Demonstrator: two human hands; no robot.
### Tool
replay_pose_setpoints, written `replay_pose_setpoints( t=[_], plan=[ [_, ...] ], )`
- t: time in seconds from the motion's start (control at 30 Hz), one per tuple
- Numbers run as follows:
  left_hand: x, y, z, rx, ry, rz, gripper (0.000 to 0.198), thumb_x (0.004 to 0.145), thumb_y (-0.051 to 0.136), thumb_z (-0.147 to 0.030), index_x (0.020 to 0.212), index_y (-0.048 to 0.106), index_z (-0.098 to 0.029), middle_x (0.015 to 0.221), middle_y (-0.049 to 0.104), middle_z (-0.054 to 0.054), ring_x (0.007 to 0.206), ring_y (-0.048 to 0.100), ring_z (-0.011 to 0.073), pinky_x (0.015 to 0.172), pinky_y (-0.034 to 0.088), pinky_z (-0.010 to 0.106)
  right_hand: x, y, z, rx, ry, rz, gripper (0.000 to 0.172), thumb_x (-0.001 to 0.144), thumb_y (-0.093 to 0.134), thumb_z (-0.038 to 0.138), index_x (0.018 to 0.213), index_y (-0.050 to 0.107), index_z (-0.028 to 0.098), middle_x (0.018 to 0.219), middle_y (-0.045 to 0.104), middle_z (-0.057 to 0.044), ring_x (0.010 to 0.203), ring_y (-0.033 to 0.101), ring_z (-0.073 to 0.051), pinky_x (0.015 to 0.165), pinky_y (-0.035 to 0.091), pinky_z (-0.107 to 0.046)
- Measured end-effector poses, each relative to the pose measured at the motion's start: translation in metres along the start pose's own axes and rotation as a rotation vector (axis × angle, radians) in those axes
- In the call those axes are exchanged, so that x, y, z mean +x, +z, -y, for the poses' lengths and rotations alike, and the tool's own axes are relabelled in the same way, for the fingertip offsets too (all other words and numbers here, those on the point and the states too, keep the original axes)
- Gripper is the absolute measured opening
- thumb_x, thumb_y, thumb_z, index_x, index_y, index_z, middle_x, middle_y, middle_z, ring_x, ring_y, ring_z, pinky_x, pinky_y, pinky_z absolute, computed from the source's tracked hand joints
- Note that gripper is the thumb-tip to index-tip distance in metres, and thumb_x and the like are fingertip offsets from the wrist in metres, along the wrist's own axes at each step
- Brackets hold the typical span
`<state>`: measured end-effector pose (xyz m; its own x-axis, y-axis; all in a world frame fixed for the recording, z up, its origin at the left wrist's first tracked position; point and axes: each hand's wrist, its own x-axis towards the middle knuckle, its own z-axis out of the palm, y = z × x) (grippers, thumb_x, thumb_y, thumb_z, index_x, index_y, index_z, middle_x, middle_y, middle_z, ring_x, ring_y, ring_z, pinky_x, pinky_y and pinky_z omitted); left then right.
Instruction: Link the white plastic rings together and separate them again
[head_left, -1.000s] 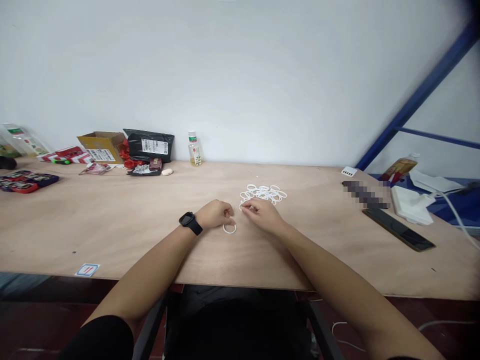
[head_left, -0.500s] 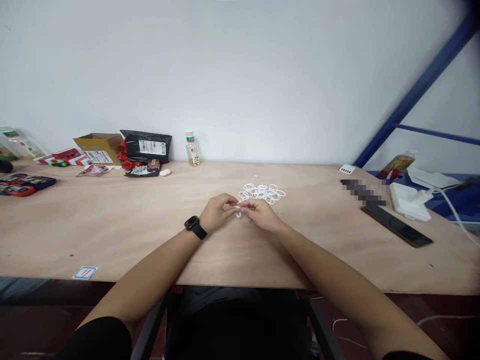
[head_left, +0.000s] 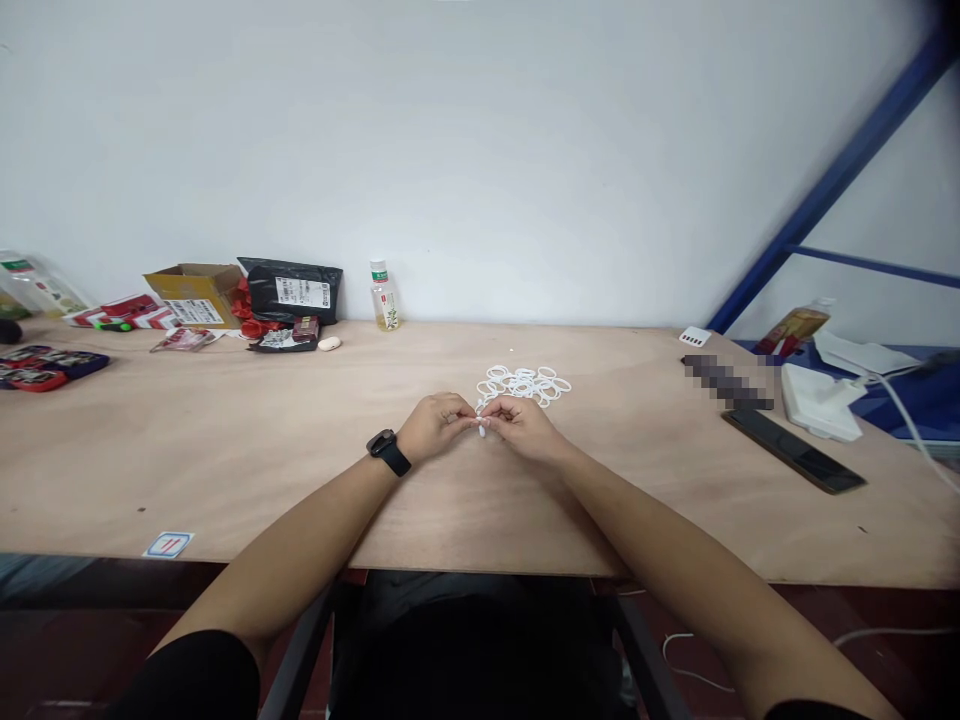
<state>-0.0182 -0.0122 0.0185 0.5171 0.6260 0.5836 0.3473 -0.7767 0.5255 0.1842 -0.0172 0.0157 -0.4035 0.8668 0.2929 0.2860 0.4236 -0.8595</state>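
Note:
My left hand [head_left: 439, 424] and my right hand [head_left: 525, 428] meet at the middle of the table, fingertips almost touching. Both pinch a small white ring [head_left: 481, 431], whose lower end hangs below the fingers. Its upper part is hidden by the fingertips. Just beyond my hands lies a loose pile of several thin white rings [head_left: 553, 386], overlapping one another. One of them reaches close to the fingers; I cannot tell whether it is joined to the held one. A black watch sits on my left wrist.
Along the wall stand a bottle [head_left: 386, 296], a black parcel bag [head_left: 292, 288] and an open cardboard box [head_left: 193, 292]. Flat dark cases [head_left: 52, 368] lie far left. A phone [head_left: 795, 450] and a white charger block [head_left: 821, 400] are at right. A numbered label [head_left: 169, 544] marks the front edge.
My fingertips have shifted slightly on the white ring, and its hanging part looks narrower now. Both hands keep nearly the same place; the pile stays as it was.

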Motion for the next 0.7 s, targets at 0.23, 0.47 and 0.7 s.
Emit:
replay_pose_setpoints(
  t=[0.23,0.47,0.7],
  plan=[
    [0.001,0.005,0.000,0.068,-0.114,-0.033,0.023,0.089,0.058,-0.036,0.094,0.070,-0.017,0.088,0.070,0.006,0.081,0.063,0.0159,0.077,0.049,0.028,0.002,-0.003,-0.001,-0.204,-0.089,-0.134,0.016,0.086,0.057,0.032,0.089,0.068,0.020,0.080,0.070,-0.003,0.072,0.062,-0.016,0.065,0.047,-0.027],
    [-0.002,0.008,0.007,0.246,-0.150,0.150,0.035,0.085,0.061,-0.042,0.110,0.066,-0.018,0.106,0.067,0.010,0.102,0.060,0.0229,0.095,0.045,0.038,0.016,-0.040,-0.028,-0.606,-0.113,-0.394,0.028,0.088,0.051,0.028,0.109,0.068,0.021,0.109,0.069,-0.008,0.100,0.061,-0.023,0.090,0.046,-0.036],
    [-0.009,0.013,0.016,0.407,-0.268,0.345,0.052,0.081,0.058,-0.056,0.120,0.062,-0.023,0.131,0.056,0.012,0.123,0.049,0.0297,0.105,0.036,0.047,0.023,-0.083,-0.078,-0.871,0.298,-0.358,0.056,0.088,0.048,0.051,0.134,0.053,0.019,0.144,0.046,-0.013,0.131,0.039,-0.035,0.107,0.031,-0.050]
  ],
)
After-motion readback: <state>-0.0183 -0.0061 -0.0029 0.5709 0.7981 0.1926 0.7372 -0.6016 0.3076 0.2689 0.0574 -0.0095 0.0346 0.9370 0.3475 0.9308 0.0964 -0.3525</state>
